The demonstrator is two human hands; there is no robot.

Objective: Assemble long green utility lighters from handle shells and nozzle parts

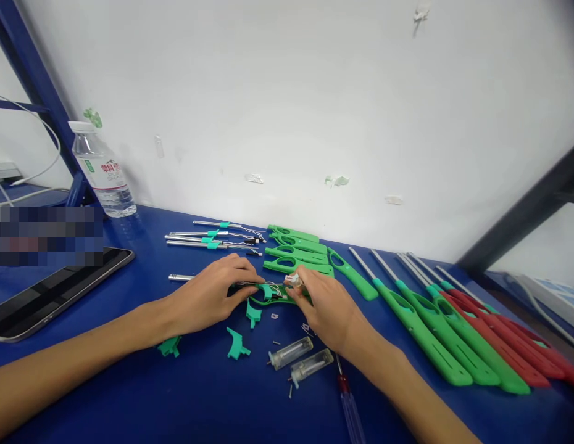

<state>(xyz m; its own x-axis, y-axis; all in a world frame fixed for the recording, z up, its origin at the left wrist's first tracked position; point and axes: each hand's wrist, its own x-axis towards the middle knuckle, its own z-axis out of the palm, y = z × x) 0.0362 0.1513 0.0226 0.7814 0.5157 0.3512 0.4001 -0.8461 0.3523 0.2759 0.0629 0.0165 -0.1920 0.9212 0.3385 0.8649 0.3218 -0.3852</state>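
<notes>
In the middle of the table lies an open green lighter shell [273, 300] with a teal trigger [267, 291] and thin wires in it. My left hand [220, 290] is closed on its left end, thumb and fingers pinching around the metal tube [180, 277], which sticks out beyond the hand. My right hand [324, 302] pinches a small clear fuel tank [294, 280] with a whitish end, just over the shell's right part; most of it is hidden by the fingers. Two more clear fuel tanks [291, 353] lie in front, near loose teal triggers [237, 344] and small screws [290, 391].
Metal tubes with wires [194, 243] and green shell halves [296, 253] lie at the back. Assembled green lighters [426, 333] and red lighters [509, 333] lie at right. A screwdriver [349, 407] lies in front; a water bottle [104, 172] and a tablet [60, 293] are at left.
</notes>
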